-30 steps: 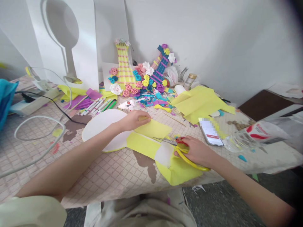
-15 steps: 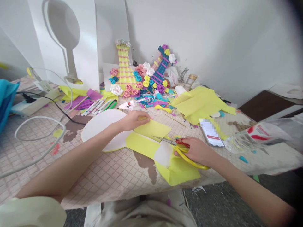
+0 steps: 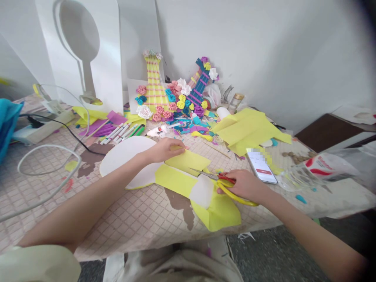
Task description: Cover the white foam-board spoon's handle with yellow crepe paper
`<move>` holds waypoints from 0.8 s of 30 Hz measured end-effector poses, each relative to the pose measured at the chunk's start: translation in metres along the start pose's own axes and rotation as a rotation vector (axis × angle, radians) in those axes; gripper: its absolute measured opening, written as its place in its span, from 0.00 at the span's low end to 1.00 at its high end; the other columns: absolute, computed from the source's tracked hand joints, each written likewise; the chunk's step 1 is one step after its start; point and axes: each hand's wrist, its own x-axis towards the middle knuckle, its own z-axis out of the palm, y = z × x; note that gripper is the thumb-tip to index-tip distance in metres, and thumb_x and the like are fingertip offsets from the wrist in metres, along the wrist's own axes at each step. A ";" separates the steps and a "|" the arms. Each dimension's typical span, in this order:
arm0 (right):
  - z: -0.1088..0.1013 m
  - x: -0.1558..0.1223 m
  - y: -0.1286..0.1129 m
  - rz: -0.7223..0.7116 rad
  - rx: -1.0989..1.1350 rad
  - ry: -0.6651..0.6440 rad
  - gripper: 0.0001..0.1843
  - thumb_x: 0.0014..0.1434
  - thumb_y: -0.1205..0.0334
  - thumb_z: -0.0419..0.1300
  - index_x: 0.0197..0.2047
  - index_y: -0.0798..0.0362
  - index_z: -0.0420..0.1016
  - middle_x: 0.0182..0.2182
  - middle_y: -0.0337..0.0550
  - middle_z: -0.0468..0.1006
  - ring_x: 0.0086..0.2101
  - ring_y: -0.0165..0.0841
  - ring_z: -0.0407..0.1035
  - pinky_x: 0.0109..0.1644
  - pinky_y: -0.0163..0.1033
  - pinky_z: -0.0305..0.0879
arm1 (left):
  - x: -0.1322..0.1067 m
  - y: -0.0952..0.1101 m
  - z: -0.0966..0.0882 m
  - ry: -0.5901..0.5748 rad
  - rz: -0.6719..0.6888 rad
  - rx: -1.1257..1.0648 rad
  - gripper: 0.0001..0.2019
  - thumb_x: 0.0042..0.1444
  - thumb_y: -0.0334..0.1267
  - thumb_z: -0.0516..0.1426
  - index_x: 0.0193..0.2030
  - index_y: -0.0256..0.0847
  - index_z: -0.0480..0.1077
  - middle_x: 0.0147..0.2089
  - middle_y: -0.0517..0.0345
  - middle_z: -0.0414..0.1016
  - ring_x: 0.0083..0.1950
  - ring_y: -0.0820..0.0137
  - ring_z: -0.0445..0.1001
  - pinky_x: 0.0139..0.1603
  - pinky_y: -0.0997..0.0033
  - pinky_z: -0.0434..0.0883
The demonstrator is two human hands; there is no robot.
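Observation:
A white guitar-shaped card cutout (image 3: pixel 126 154) lies on the table, its neck partly covered with yellow paper (image 3: pixel 174 181). My left hand (image 3: pixel 168 149) rests over the cutout, thumb and fingers closed on the edge of a raised yellow paper flap (image 3: pixel 190 159). Red-and-yellow-handled scissors (image 3: pixel 214 176) are in my right hand (image 3: pixel 245 185), pointing left. Their blades lie at the flap's lower edge beside the neck; whether they are cutting cannot be made out. Below the white neck end, loose yellow paper (image 3: pixel 217 214) spreads toward the table's front edge.
Two flower-trimmed paper guitars (image 3: pixel 157 86) (image 3: pixel 199 88) lean at the back. Before them lie paper scraps, markers (image 3: pixel 120 132) and a glue bottle (image 3: pixel 158 131). Yellow sheets (image 3: pixel 249 127), a phone (image 3: pixel 261 166) and a plastic bag (image 3: pixel 326 164) are right; a white cable (image 3: pixel 49 147) loops left.
The loose yellow paper at the neck end has shifted slightly left. Both hands keep nearly the same place, and the scissors stay at the flap.

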 end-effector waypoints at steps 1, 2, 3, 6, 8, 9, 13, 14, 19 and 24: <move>0.000 0.000 0.000 -0.001 0.000 -0.001 0.24 0.49 0.38 0.51 0.26 0.51 0.74 0.26 0.48 0.77 0.29 0.40 0.71 0.30 0.39 0.60 | 0.000 0.000 0.000 -0.001 0.009 0.014 0.12 0.55 0.41 0.50 0.38 0.39 0.71 0.40 0.54 0.76 0.40 0.69 0.73 0.42 0.71 0.67; -0.001 0.000 0.001 -0.002 0.000 -0.004 0.25 0.48 0.38 0.52 0.27 0.51 0.75 0.27 0.48 0.77 0.30 0.41 0.71 0.31 0.39 0.60 | 0.000 0.000 0.000 -0.003 0.022 0.029 0.12 0.55 0.41 0.50 0.38 0.39 0.71 0.40 0.54 0.76 0.40 0.69 0.73 0.42 0.71 0.67; -0.001 0.000 0.001 -0.003 0.001 -0.007 0.25 0.48 0.38 0.52 0.28 0.51 0.75 0.28 0.48 0.77 0.31 0.41 0.71 0.32 0.40 0.61 | 0.000 0.001 0.000 -0.005 0.039 0.047 0.11 0.54 0.41 0.51 0.39 0.39 0.71 0.41 0.54 0.76 0.41 0.69 0.72 0.43 0.70 0.66; -0.001 0.000 0.003 -0.013 0.006 -0.014 0.26 0.47 0.37 0.52 0.32 0.51 0.75 0.32 0.49 0.78 0.34 0.42 0.72 0.36 0.40 0.62 | 0.003 0.004 0.002 -0.015 0.096 0.115 0.13 0.50 0.41 0.55 0.41 0.39 0.71 0.42 0.54 0.75 0.43 0.66 0.71 0.46 0.67 0.64; -0.001 0.000 0.003 -0.021 0.007 -0.016 0.27 0.47 0.37 0.52 0.34 0.51 0.75 0.34 0.49 0.78 0.36 0.42 0.72 0.38 0.40 0.62 | 0.006 0.006 0.005 -0.018 0.130 0.164 0.12 0.50 0.41 0.56 0.39 0.39 0.73 0.39 0.54 0.76 0.42 0.65 0.71 0.47 0.64 0.62; -0.002 0.000 0.003 -0.025 0.005 -0.016 0.26 0.47 0.37 0.53 0.35 0.51 0.75 0.34 0.49 0.78 0.36 0.42 0.72 0.39 0.40 0.62 | 0.007 0.007 0.006 -0.016 0.143 0.185 0.11 0.51 0.41 0.55 0.37 0.39 0.73 0.37 0.54 0.76 0.41 0.64 0.70 0.47 0.63 0.61; -0.003 0.003 0.005 -0.030 -0.006 -0.010 0.28 0.47 0.37 0.53 0.38 0.52 0.74 0.37 0.50 0.77 0.38 0.43 0.71 0.42 0.41 0.62 | 0.010 0.008 0.008 0.003 0.178 0.224 0.11 0.55 0.40 0.52 0.35 0.38 0.73 0.34 0.53 0.76 0.39 0.66 0.70 0.46 0.63 0.60; -0.004 0.004 0.006 -0.031 -0.010 -0.007 0.29 0.47 0.37 0.53 0.40 0.52 0.73 0.39 0.51 0.77 0.40 0.44 0.70 0.43 0.42 0.62 | 0.010 0.008 0.008 0.008 0.182 0.226 0.10 0.55 0.39 0.52 0.35 0.38 0.73 0.34 0.53 0.76 0.39 0.66 0.70 0.46 0.64 0.60; -0.009 0.011 0.008 -0.045 -0.029 -0.022 0.32 0.47 0.36 0.53 0.44 0.52 0.73 0.42 0.51 0.75 0.43 0.44 0.69 0.47 0.42 0.60 | 0.009 0.008 0.005 0.004 0.199 0.211 0.10 0.55 0.38 0.52 0.35 0.36 0.72 0.33 0.53 0.75 0.36 0.68 0.70 0.40 0.68 0.62; -0.016 0.018 0.005 -0.062 -0.060 -0.033 0.29 0.47 0.37 0.54 0.42 0.51 0.74 0.41 0.51 0.76 0.44 0.45 0.68 0.47 0.43 0.60 | 0.009 0.008 0.005 -0.005 0.198 0.182 0.10 0.55 0.37 0.52 0.36 0.35 0.72 0.33 0.52 0.75 0.36 0.68 0.70 0.38 0.70 0.63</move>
